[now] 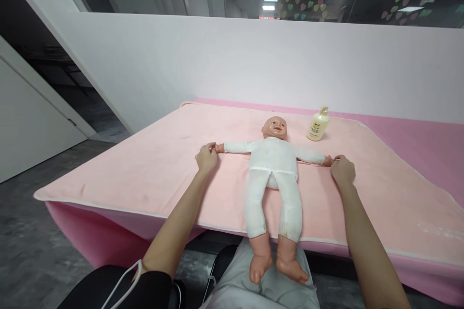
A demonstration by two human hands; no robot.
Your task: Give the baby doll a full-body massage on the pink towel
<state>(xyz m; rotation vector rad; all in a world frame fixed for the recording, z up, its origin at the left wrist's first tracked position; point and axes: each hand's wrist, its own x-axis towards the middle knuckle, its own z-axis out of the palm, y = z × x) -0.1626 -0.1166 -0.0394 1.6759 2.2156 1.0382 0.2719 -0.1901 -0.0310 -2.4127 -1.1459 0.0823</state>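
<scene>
A baby doll [273,157] with a white cloth body lies face up on a light pink blanket [145,164], its arms stretched out sideways. My left hand [206,157] holds the doll's hand on the left side of the view, fingers closed round it. On the other side, my right hand [342,170] pinches the doll's other hand. Both doll legs point toward me, and the feet hang past the blanket's front edge above my lap.
A pale yellow pump bottle [318,124] stands on the blanket, right of the doll's head. Behind the table rises a white partition [253,63] with glass above. A white cable [125,282] loops by my left forearm.
</scene>
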